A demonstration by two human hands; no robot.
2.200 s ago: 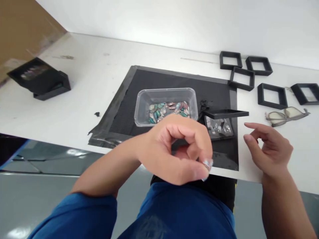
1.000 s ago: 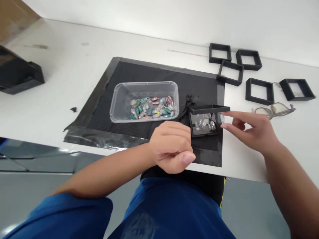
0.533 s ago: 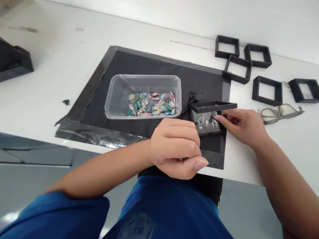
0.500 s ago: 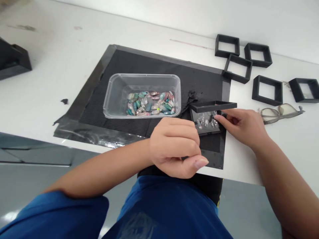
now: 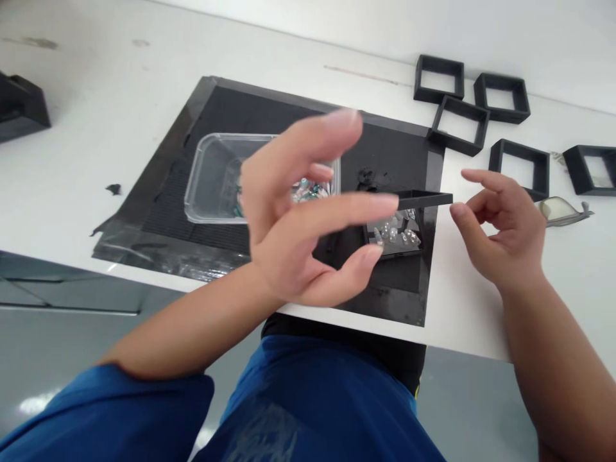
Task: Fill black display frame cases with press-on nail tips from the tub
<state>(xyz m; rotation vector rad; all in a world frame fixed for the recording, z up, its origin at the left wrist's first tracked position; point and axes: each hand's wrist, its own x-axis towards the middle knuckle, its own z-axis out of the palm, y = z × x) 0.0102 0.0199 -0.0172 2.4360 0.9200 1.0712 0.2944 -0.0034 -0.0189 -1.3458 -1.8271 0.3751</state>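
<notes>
My left hand [image 5: 308, 224] is raised over the black mat [image 5: 231, 115], fingers spread and holding nothing. Behind it stands a clear plastic tub [image 5: 206, 179] with press-on nails [image 5: 310, 191] in teal, pink and clear tones, partly hidden by the hand. To the right on the mat lies a small black box [image 5: 394, 250], its framed lid [image 5: 423, 199] tilted up. Several clear, shiny nails [image 5: 392, 231] lie inside the box. Just right of the lid, my right hand [image 5: 505, 224] is open with thumb and fingers apart, gripping nothing.
Several black square frames [image 5: 459, 125] lie at the back right of the white table [image 5: 120, 115]. A pair of glasses [image 5: 565, 212] is partly hidden behind my right hand. A black object [image 5: 22, 109] stands at the far left. A dark scrap [image 5: 114, 189] lies left of the mat.
My left hand has opened from a loosely curled pose and risen in front of the tub. My right hand has drawn back rightward from the box, and its fingers have spread.
</notes>
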